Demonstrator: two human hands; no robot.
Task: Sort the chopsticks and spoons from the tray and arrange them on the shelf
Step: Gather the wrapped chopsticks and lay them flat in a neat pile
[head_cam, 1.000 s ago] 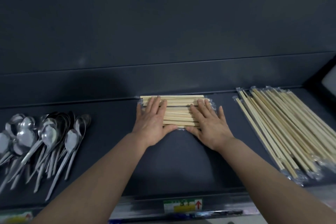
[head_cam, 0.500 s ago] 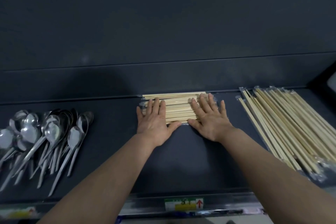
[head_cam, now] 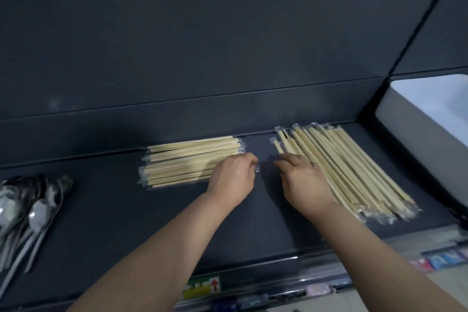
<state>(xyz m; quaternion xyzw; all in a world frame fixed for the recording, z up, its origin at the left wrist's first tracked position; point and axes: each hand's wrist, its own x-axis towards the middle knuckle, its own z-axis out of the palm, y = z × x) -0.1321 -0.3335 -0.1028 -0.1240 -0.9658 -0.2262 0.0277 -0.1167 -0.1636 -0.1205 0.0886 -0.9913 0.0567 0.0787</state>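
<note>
A pile of short wrapped chopsticks (head_cam: 187, 159) lies crosswise on the dark shelf (head_cam: 121, 215). My left hand (head_cam: 233, 177) rests on the pile's right end, its fingers bent down over the wrapper tips. A second pile of longer wrapped chopsticks (head_cam: 354, 172) lies slanted to the right. My right hand (head_cam: 301, 182) lies palm down with its fingers spread, touching the left edge of that pile. Several metal spoons (head_cam: 27, 208) lie heaped at the far left of the shelf.
A white tray (head_cam: 415, 121) stands at the right, beyond the shelf's end. The shelf's back wall rises just behind both piles. A label strip (head_cam: 202, 286) runs along the shelf's front edge.
Both hands have moved to the right. My right hand has left the short pile and now touches the long pile. My left hand slid to the short pile's right end.
</note>
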